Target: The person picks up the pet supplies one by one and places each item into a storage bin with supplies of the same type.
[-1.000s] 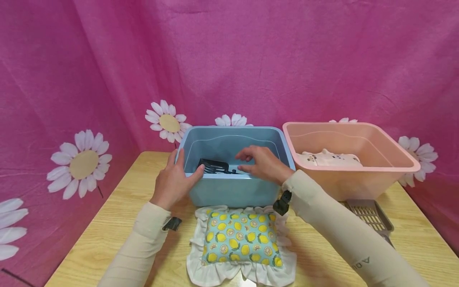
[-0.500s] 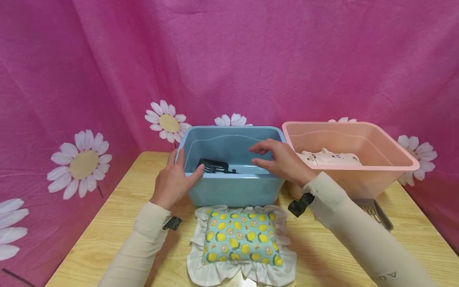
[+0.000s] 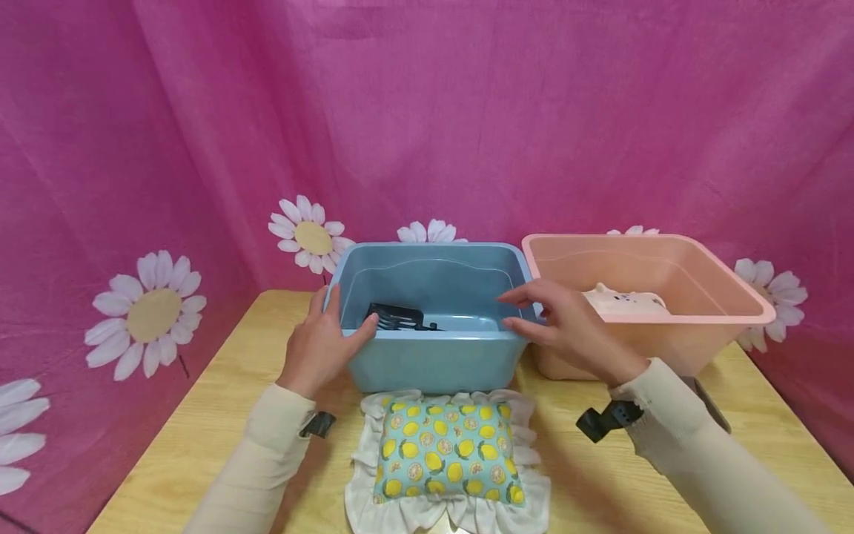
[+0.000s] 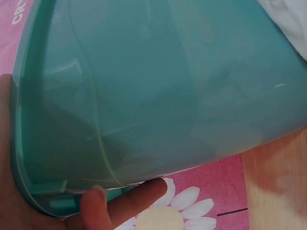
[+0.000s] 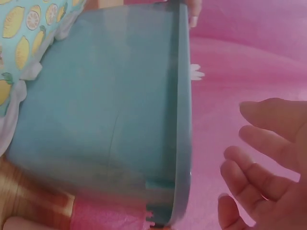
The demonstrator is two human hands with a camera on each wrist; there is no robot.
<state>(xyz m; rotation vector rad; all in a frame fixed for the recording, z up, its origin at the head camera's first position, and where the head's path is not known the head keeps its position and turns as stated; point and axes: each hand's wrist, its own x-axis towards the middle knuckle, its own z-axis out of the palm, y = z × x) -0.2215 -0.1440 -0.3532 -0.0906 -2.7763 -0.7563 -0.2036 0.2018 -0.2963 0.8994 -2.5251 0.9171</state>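
My left hand [image 3: 320,345] grips the front left corner of a blue plastic bin [image 3: 434,363], its thumb over the front rim and its fingers along the left side. In the left wrist view, fingertips [image 4: 144,191] show beneath the bin's rim. Inside the bin lies a black slotted scoop [image 3: 402,317], partly hidden by the front wall. My right hand [image 3: 567,322] hovers at the bin's right front corner with nothing in it. Its fingers are spread and loosely bent; the right wrist view shows them apart from the rim.
A lemon-print cushion [image 3: 443,449] with a white ruffle lies in front of the blue bin. To the right stands a pink bin [image 3: 614,345] with a white patterned cloth item [image 3: 623,302] inside. A grey-brown slotted scoop [image 3: 709,404] is mostly hidden behind my right sleeve.
My right hand has moved from over the blue bin's inside to the right, to its front right corner. The left hand stays on the rim. The head view has shifted slightly.
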